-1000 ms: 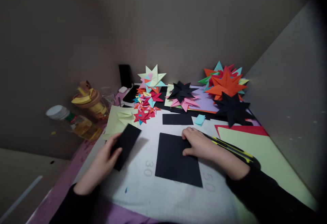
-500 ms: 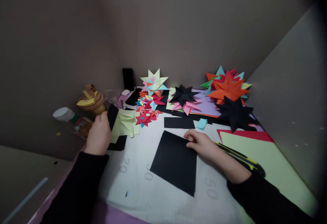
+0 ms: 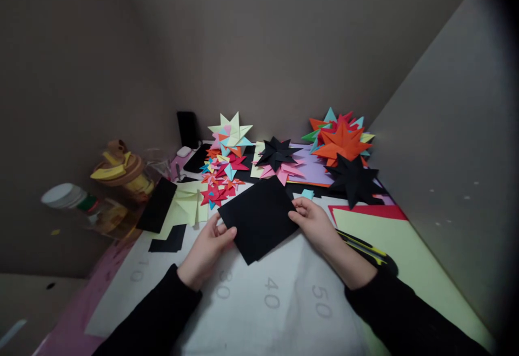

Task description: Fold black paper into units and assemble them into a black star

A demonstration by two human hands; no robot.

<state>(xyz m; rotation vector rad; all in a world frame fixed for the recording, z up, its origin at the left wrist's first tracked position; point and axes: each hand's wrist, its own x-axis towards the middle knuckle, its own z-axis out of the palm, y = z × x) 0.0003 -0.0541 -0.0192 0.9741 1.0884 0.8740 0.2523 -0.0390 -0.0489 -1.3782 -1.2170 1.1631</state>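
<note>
Two bare hands share a black sheet of paper [image 3: 259, 218] over a numbered white mat [image 3: 251, 321]; the left hand [image 3: 208, 245] pinches one edge, thumb on top, while the right hand [image 3: 318, 226] pinches the opposite edge, its thumb also showing; the sheet sits between them at a slant, a doubled edge at its near corner suggesting more than one layer, though whether it touches the mat is hard to tell; good handling here probably means a light, even grip at the rims, so the paper neither buckles nor creases, with layers brought flush by gentle taps rather than squeezing; the right forearm lies close to a yellow-and-black cutter [image 3: 365, 250], which seems best given room; a dark paper star [image 3: 354, 177] stands beyond, its sharp points likely easy to bend if brushed.
</note>
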